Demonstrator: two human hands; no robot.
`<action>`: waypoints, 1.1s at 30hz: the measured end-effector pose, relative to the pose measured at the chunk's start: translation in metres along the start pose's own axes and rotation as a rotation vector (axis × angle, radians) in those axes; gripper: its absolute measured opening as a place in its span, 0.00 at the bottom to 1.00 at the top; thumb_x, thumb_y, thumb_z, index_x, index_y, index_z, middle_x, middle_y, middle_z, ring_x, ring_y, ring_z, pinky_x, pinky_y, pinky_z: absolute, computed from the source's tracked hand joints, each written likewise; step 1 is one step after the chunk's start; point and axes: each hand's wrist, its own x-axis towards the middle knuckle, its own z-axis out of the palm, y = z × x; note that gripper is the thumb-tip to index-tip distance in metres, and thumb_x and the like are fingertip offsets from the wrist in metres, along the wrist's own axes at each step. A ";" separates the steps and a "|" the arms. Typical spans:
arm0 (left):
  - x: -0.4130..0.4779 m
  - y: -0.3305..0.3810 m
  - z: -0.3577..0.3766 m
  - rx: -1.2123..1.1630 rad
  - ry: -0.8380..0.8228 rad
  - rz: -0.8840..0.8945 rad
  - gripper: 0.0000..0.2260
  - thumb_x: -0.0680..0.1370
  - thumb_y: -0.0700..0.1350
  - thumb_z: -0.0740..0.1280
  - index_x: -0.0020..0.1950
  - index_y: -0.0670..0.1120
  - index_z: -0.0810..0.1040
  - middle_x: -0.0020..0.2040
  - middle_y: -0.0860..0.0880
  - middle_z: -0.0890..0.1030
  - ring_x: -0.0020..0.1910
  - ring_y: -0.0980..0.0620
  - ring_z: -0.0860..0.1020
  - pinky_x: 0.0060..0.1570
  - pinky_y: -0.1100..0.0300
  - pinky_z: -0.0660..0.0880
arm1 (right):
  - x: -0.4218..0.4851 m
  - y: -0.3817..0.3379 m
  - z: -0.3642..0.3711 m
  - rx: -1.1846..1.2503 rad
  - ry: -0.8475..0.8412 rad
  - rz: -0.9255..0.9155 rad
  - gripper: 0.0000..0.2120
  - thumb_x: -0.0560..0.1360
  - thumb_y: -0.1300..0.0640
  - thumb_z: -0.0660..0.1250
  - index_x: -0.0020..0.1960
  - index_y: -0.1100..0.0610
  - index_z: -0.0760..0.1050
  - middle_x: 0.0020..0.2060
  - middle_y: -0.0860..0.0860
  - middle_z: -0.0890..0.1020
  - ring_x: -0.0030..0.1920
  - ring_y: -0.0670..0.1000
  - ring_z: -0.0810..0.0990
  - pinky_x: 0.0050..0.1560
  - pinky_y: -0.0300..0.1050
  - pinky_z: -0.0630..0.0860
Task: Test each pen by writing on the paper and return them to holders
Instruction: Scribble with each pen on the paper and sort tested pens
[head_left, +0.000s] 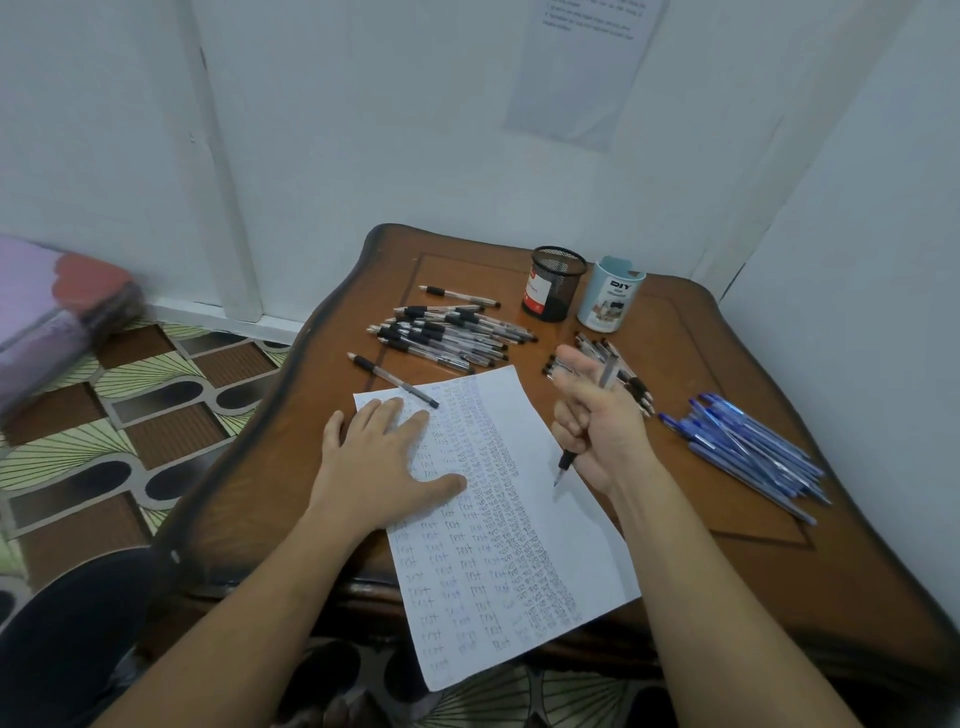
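My left hand (387, 457) lies flat on the white paper (561, 530), which is covered with rows of small written words. My right hand (597, 426) holds a black pen (566, 462) above the paper's right side, tip pointing down, with the curled lower fingers round it and the index finger stretched out. A black mesh holder (553, 283) and a pale blue holder (610, 301) stand at the back of the table; I see no pens sticking out of them. A pile of black pens (447, 332) lies left of the holders.
Blue pens (753, 452) lie heaped at the table's right side. A few black pens (631, 376) lie behind my right hand, and one single pen (392, 379) rests at the paper's top corner. The wooden table (727, 545) stands in a wall corner; patterned floor lies to the left.
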 end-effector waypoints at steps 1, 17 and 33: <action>0.000 0.000 0.000 0.002 0.002 0.001 0.42 0.70 0.78 0.53 0.80 0.60 0.55 0.82 0.52 0.50 0.80 0.51 0.46 0.76 0.41 0.39 | -0.001 0.001 -0.002 0.030 0.006 0.029 0.10 0.80 0.66 0.62 0.58 0.62 0.79 0.21 0.49 0.65 0.22 0.46 0.64 0.22 0.38 0.61; 0.000 0.001 0.002 -0.006 0.030 -0.004 0.42 0.69 0.79 0.53 0.79 0.60 0.57 0.81 0.53 0.52 0.80 0.52 0.47 0.76 0.42 0.39 | -0.001 0.041 -0.025 -0.300 -0.082 -0.042 0.12 0.74 0.57 0.73 0.34 0.55 0.74 0.28 0.54 0.75 0.28 0.50 0.69 0.30 0.41 0.68; 0.001 0.001 0.004 -0.004 0.025 -0.015 0.42 0.69 0.79 0.53 0.79 0.61 0.56 0.81 0.53 0.51 0.80 0.52 0.47 0.76 0.42 0.39 | -0.003 0.061 -0.025 -0.532 -0.043 -0.139 0.22 0.72 0.70 0.70 0.27 0.53 0.64 0.27 0.53 0.64 0.31 0.51 0.67 0.40 0.50 0.73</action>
